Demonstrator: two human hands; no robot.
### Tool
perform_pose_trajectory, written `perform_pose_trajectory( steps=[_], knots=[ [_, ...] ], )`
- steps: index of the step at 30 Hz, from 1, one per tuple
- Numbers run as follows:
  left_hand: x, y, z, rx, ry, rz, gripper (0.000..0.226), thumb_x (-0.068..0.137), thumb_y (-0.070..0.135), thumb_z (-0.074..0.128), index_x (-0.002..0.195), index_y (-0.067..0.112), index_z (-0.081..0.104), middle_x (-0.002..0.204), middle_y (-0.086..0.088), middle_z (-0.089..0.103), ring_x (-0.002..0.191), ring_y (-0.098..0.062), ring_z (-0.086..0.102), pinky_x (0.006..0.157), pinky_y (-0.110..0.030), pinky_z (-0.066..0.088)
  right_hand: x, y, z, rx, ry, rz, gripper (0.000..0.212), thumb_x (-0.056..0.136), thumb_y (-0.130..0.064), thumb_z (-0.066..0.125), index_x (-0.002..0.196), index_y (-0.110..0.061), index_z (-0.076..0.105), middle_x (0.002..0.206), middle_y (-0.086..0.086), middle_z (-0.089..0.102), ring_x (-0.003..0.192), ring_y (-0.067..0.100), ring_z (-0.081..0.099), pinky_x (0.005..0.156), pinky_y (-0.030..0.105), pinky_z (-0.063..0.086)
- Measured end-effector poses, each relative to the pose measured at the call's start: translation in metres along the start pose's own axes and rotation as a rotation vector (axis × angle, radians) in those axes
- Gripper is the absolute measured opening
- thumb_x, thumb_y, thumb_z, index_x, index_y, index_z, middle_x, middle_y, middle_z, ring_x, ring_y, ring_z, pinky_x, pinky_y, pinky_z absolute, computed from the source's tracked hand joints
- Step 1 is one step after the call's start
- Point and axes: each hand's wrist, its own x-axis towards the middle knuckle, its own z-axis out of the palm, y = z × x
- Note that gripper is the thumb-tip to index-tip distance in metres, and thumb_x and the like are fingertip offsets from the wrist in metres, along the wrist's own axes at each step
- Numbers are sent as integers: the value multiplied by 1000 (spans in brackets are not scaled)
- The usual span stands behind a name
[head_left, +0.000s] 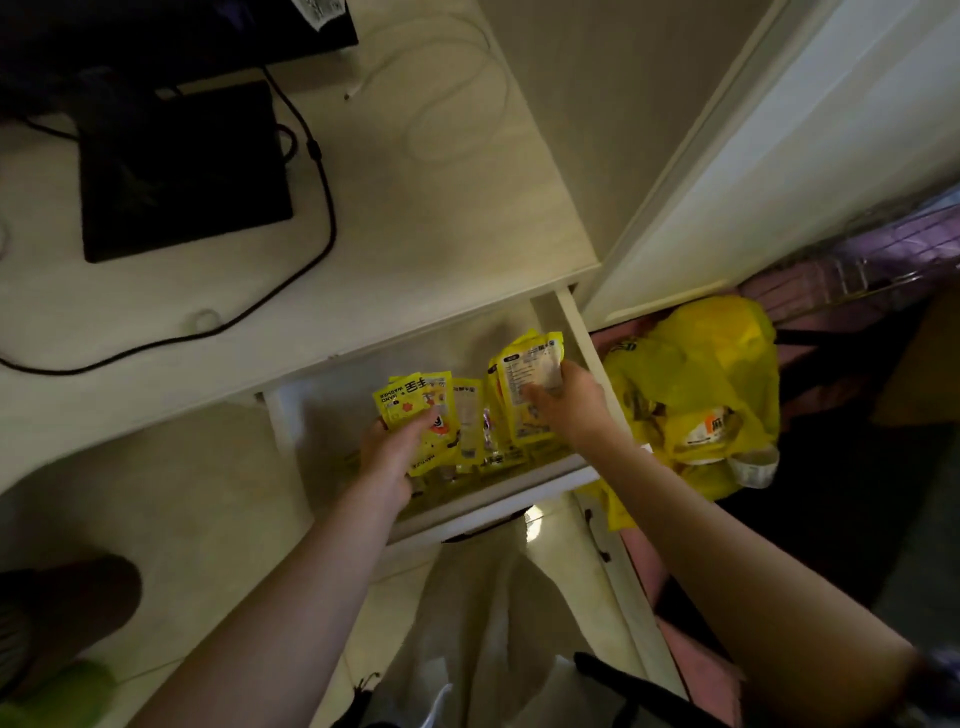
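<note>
A white desk drawer (582, 343) stands pulled out below the desktop. Inside it lie several yellow hand-warmer packets (470, 421). My left hand (389, 457) grips a small bunch of yellow packets (410, 400) at the drawer's left side, thumb on top. At the drawer's right side, my right hand (566, 400) pinches another bunch of yellow packets (524, 369), their printed backs facing up. Both bunches are lifted a little above the packets lying in the drawer.
A pale desktop (415, 249) carries a black flat device (182, 171), black cables (317, 171) and a thin white cable (467, 93). A yellow plastic bag (701, 395) sits on the floor right of the drawer. A white door (779, 171) stands behind it. A dark shoe (67, 603) is at lower left.
</note>
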Motion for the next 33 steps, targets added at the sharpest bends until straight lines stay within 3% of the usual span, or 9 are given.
perform_pose_trajectory(
  steps=[3,6,9,12,17,23,26,30,33],
  knots=[
    [26,6,12,6,-25,-45,32,63,31,85,85,22,64,96,-2,70,96,-22,64,91,-43,50,32,-4,6,-18,5,40,34,88,-26,63,117,-10,55,111,9,65,100,27,62,74,32,50],
    [58,8,21,-4,-55,-95,66,39,48,88,96,23,65,101,-2,70,97,-22,64,95,-46,48,62,-5,16,-37,-17,76,37,87,-27,64,119,-10,55,112,10,65,101,28,62,78,35,51],
    [87,11,30,-21,-4,-107,62,50,45,88,101,21,62,102,-1,65,97,-21,60,94,-46,48,90,-7,27,-29,-36,97,40,85,-27,67,119,-10,56,112,12,65,96,27,62,79,37,53],
    [111,13,37,-39,15,-107,99,29,56,89,116,20,60,117,-2,64,107,-25,60,97,-51,46,111,-11,34,-11,-49,96,46,84,-26,69,122,-5,54,115,14,64,105,31,61,85,38,52],
    [122,19,48,-39,111,-45,55,58,37,88,103,16,63,105,-7,68,98,-28,64,92,-51,50,133,-5,49,-33,-70,67,42,88,-23,65,124,-6,53,117,15,63,106,30,60,74,30,47],
    [130,16,53,40,170,-8,76,64,35,85,127,8,52,125,-14,59,111,-32,57,88,-41,48,139,6,51,-63,-87,122,44,89,-25,63,126,-5,51,116,14,62,97,26,59,71,29,42],
    [130,12,52,47,171,15,71,74,29,79,133,9,45,130,-12,53,117,-30,52,92,-41,43,135,9,49,-158,-95,115,38,90,-19,60,123,-3,53,113,15,63,100,29,61,72,30,43],
    [119,9,41,145,143,97,29,77,17,74,103,11,63,105,-7,66,91,-23,61,79,-32,49,127,10,41,-245,-74,115,29,90,-7,53,118,0,57,111,20,64,104,35,61,72,28,41],
    [115,5,30,246,127,124,28,75,9,71,102,15,70,100,-9,72,92,-26,67,85,-38,54,119,10,35,-282,-69,107,26,91,-8,51,114,1,57,109,20,64,99,35,62,70,29,41]
  ],
)
